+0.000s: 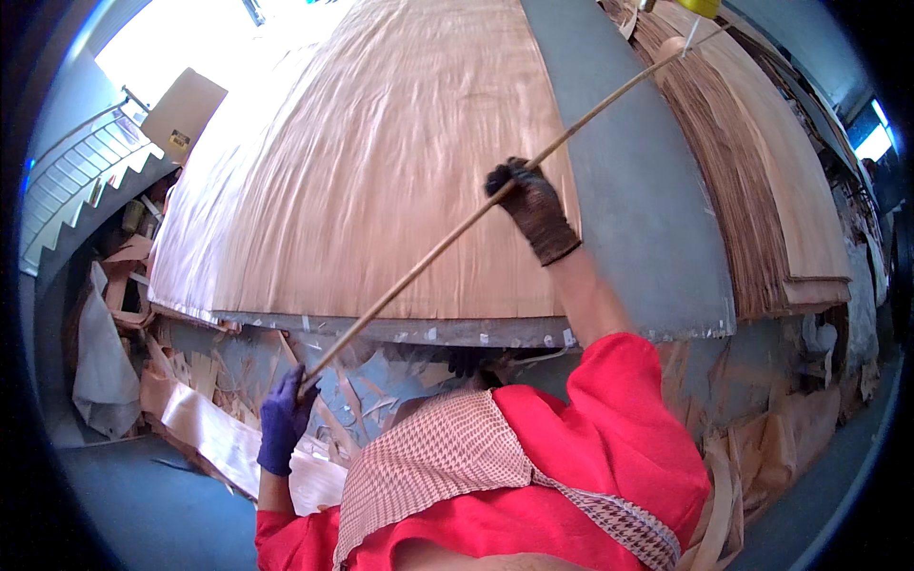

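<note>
A long, thin wooden stick [419, 269] runs slantwise over the work table, from low left up to the far right. My left hand [283, 419], in a purple glove, is closed round its near end in front of the table edge. In a dark brown glove, my right hand [536, 211] grips the stick farther up, above the right border of a broad thin wood veneer sheet [400, 190]. The sheet lies spread over the table with fine ripples. At the far right the stick's tip reaches over a thick veneer stack [733, 181].
A grey strip of tabletop [638, 190] separates the sheet from the stack. Torn veneer scraps [228, 419] litter the floor below the table's front edge. A staircase with a railing [81, 157] rises at the left, beside a tan board [184, 112]. Something yellow [700, 8] shows at the far right.
</note>
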`<state>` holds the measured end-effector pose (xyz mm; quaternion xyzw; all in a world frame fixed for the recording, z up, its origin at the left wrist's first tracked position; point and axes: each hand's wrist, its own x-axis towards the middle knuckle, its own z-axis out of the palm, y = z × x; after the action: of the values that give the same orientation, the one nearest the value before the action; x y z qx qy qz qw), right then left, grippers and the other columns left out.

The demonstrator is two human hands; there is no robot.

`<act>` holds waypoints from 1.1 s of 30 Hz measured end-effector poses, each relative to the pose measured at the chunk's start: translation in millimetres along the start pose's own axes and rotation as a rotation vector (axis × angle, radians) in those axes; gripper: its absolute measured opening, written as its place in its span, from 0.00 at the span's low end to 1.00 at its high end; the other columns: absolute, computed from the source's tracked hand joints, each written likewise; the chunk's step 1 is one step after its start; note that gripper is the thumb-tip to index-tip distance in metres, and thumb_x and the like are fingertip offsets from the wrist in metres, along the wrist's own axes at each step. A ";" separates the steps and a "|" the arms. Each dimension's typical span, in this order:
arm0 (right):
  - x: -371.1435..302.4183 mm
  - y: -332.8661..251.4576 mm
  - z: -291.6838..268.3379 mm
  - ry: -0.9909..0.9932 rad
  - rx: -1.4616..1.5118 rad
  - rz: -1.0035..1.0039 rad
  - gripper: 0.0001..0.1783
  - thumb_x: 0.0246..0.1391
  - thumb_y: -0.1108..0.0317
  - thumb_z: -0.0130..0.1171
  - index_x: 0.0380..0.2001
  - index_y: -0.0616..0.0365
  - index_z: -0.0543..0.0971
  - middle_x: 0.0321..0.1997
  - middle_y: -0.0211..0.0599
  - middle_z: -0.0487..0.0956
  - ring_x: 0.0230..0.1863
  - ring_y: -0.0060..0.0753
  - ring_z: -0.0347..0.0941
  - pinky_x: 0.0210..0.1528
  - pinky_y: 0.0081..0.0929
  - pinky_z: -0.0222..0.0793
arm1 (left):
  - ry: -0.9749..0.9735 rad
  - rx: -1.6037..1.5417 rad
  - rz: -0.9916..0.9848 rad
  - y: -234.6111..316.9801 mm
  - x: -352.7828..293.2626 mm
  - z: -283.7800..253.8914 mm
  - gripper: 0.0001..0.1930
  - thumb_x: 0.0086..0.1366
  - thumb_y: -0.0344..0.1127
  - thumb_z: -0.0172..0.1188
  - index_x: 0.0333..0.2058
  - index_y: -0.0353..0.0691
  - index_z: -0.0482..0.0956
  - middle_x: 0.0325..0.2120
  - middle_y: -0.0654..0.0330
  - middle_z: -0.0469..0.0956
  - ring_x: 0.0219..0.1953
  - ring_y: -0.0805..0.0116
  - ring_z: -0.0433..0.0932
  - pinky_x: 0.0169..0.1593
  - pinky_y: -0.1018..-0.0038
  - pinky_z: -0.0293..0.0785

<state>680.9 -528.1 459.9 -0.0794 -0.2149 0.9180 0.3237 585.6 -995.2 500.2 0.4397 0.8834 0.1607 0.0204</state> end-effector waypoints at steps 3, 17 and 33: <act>-26.1 81.5 33.4 -0.153 0.174 0.138 0.08 0.51 0.70 0.48 0.36 0.55 0.66 0.34 0.42 0.72 0.36 0.43 0.72 0.41 0.45 0.70 | 0.186 0.130 0.188 33.7 37.3 -21.1 0.22 0.49 0.32 0.57 0.46 0.37 0.68 0.35 0.50 0.72 0.35 0.53 0.72 0.38 0.63 0.68; -87.3 184.7 110.9 -0.066 0.282 0.118 0.12 0.54 0.61 0.46 0.35 0.58 0.72 0.36 0.41 0.74 0.44 0.41 0.69 0.49 0.40 0.65 | 0.446 0.398 -0.083 -261.8 -154.3 -142.3 0.06 0.56 0.31 0.49 0.28 0.35 0.73 0.29 0.55 0.74 0.35 0.55 0.71 0.45 0.65 0.63; -117.1 360.9 133.3 -0.566 -0.181 0.434 0.18 0.56 0.65 0.36 0.49 0.58 0.62 0.50 0.35 0.65 0.51 0.30 0.61 0.59 0.34 0.53 | 0.332 0.247 0.097 -237.1 -56.3 -104.4 0.14 0.48 0.29 0.52 0.37 0.41 0.74 0.23 0.54 0.72 0.28 0.57 0.70 0.40 0.63 0.63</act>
<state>531.9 -899.3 419.0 0.1055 -0.3544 0.9282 0.0411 419.0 -1200.3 521.6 0.4485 0.8654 0.1221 -0.1873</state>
